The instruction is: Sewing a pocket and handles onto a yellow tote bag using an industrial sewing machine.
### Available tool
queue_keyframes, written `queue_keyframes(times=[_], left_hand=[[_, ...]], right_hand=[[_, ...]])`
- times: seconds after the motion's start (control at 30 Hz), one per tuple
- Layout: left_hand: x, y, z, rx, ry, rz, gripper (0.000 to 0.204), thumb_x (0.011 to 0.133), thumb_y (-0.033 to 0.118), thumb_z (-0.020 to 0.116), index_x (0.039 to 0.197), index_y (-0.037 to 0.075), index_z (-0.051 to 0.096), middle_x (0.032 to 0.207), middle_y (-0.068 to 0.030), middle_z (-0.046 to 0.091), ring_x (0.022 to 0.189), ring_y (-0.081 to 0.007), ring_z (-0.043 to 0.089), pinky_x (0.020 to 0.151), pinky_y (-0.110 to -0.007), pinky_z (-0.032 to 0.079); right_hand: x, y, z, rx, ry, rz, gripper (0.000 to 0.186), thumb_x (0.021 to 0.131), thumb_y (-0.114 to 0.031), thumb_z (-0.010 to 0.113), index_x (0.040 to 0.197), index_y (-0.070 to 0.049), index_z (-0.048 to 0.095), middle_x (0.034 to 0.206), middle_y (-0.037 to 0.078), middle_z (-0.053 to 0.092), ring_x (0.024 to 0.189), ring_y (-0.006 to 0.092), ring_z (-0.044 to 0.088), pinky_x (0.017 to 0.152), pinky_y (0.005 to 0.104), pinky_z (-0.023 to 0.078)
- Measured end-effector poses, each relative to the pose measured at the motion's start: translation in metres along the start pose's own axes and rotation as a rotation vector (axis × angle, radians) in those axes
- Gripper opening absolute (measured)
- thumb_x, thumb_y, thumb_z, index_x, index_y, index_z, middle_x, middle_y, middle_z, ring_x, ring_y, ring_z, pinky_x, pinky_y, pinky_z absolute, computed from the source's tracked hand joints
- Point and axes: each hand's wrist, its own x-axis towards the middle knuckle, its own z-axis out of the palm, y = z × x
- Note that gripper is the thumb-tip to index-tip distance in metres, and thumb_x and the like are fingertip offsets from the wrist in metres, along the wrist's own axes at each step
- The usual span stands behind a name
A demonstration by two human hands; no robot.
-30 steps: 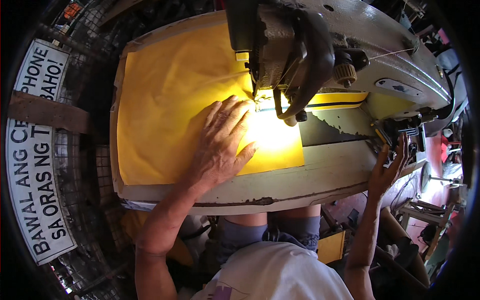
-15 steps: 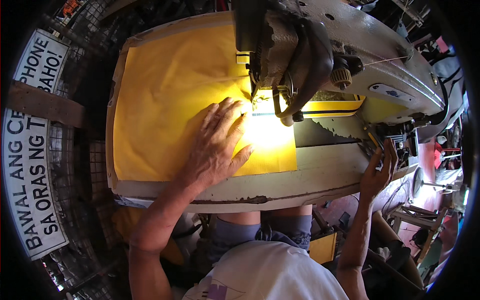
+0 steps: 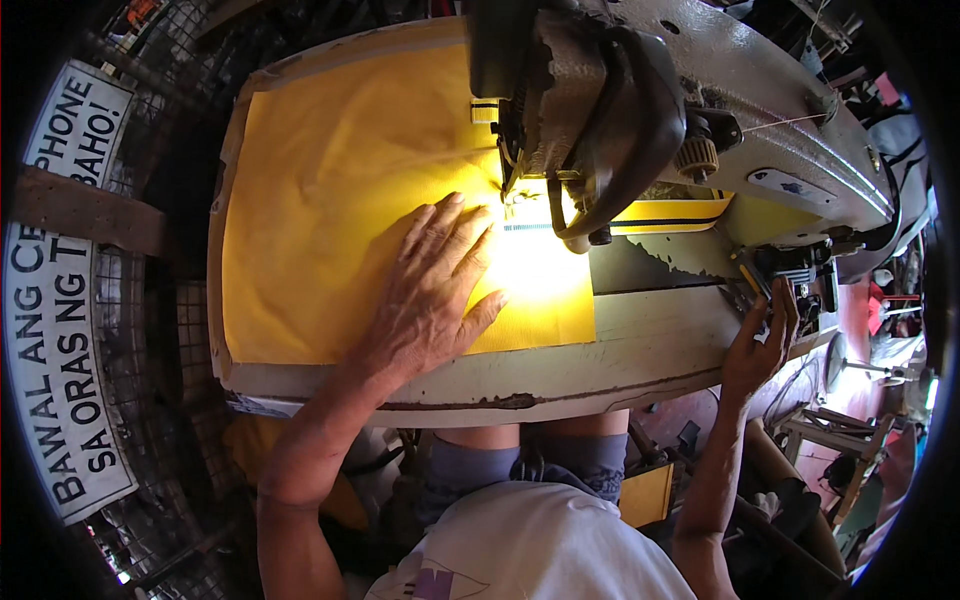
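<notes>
Left hand (image 3: 428, 288) spread flat, empty, on yellow fabric (image 3: 300, 220) — right hand (image 3: 757, 352), grip unclear — black-lettered white sign (image 3: 66, 375)

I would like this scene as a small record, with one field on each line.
Left hand: flat on the yellow sheet, beside a bright patch of light
Right hand: near the right end of the table; grasp unclear
Equipment: sewing machine, head above the sheet
Strip: yellow with dark stripe, extending right of the sheet

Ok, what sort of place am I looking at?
Probably a sewing workshop: a heavy sewing machine stands on a chipped worktable, and a flat sheet of yellow material lies partly under its lit head.
</notes>
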Motion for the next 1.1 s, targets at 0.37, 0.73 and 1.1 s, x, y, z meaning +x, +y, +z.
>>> queue_keyframes(times=[0.37, 0.73, 1.1], left_hand=[[-0.002, 0.001, -0.002, 0.017, -0.029, -0.009, 0.058, 0.09, 0.032, 0.067, 0.133, -0.005, 0.054, 0.145, -0.0192, 0.048, 0.142, -0.0387, 0.036, 0.12, -0.053, 0.026], [-0.002, -0.002, 0.0, 0.02, 0.017, 0.06, 0.052, 0.093, 0.033, 0.063, 0.127, -0.006, 0.058, 0.133, -0.026, 0.053, 0.132, -0.0423, 0.047, 0.119, -0.054, 0.028], [0.016, -0.009, -0.01, 0.015, -0.068, 0.013, 0.063, 0.086, 0.03, 0.071, 0.133, -0.007, 0.054, 0.147, -0.0201, 0.046, 0.141, -0.0407, 0.038, 0.119, -0.053, 0.029]], right_hand=[[0.001, -0.002, -0.001, 0.031, -0.018, -0.006, 0.039, 0.098, -0.004, 0.059, 0.137, 0.0, 0.056, 0.139, 0.019, 0.056, 0.13, 0.0346, 0.054, 0.108, 0.0434, 0.043], [0.003, -0.004, 0.0, -0.027, 0.002, -0.056, 0.051, 0.097, -0.009, 0.061, 0.145, 0.0, 0.045, 0.146, 0.02, 0.049, 0.137, 0.0368, 0.045, 0.114, 0.0468, 0.036], [0.001, 0.001, -0.001, 0.019, 0.0, -0.022, 0.05, 0.1, -0.011, 0.059, 0.147, -0.002, 0.044, 0.148, 0.018, 0.048, 0.136, 0.0341, 0.046, 0.109, 0.0441, 0.04]])
